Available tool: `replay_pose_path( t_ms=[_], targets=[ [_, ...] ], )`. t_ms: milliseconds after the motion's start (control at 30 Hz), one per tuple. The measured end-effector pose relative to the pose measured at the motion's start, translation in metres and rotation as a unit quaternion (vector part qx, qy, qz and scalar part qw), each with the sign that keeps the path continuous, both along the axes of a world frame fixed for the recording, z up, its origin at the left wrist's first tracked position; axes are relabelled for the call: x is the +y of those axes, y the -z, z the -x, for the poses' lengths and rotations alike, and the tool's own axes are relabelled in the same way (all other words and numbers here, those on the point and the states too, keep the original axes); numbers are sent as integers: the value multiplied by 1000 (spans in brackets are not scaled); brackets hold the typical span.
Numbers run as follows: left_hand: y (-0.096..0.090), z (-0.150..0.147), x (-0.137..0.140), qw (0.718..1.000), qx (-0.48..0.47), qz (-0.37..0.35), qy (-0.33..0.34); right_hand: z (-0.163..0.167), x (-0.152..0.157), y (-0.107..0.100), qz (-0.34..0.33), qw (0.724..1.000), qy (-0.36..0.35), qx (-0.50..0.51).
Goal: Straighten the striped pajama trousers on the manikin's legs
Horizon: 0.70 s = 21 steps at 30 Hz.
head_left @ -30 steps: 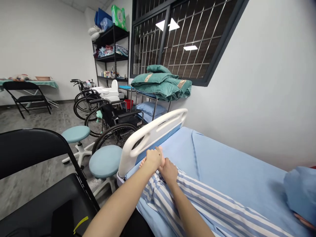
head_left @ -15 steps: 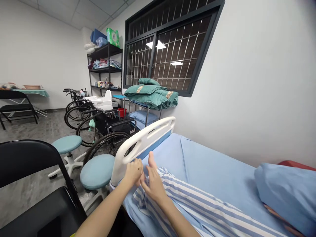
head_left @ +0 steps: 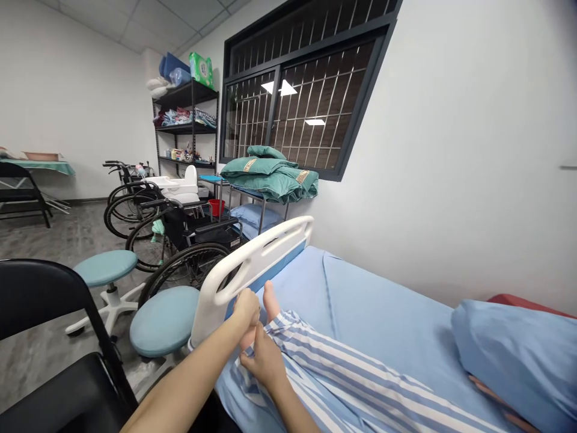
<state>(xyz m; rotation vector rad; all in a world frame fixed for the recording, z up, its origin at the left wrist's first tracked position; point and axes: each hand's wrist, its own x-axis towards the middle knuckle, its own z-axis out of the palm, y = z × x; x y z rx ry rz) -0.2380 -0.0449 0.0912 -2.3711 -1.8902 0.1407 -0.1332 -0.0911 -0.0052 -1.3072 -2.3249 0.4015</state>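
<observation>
Two legs in blue-and-white striped trousers (head_left: 342, 355) lie along the bed, with bare feet toward the footboard. My left hand (head_left: 247, 308) is closed over the front of the near foot (head_left: 247, 338), hiding its toes. Just behind it, my right hand (head_left: 265, 361) wraps around the ankle of that same foot, thumb on top; its other fingers are partly hidden. The far foot (head_left: 270, 302) points upward beside my hands, touched by neither.
A white footboard (head_left: 256, 255) closes the end of the blue-sheeted bed (head_left: 374, 294). Left of it stand round stools (head_left: 164, 319), a black chair (head_left: 45, 300) and wheelchairs (head_left: 193, 240). Green folded quilts (head_left: 270, 174) lie beyond. A blue pillow (head_left: 518, 349) is at the right.
My right hand's fingers, more stretched out before, have closed around the near ankle. My left hand stays on that foot. The whole view has shifted slightly, with the surroundings sliding left.
</observation>
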Motion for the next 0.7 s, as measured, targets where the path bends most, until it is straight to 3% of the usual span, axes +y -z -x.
replay_pose_path(
  t_ms=[133, 367, 533, 700],
  targets=[
    [0, 4, 3, 999, -4, -22, 31, 1, 5, -2, 14, 1000, 26, -11],
    [16, 6, -1, 988, -80, -114, -67, -1, 9, -4, 7, 1000, 29, -1],
    [36, 10, -13, 941, -175, -258, -130, 0, 8, -3, -3, 1000, 28, 1],
    [48, 15, -23, 922, -211, -301, -119, 1, 7, -1, -14, 999, 30, -11]
  ],
)
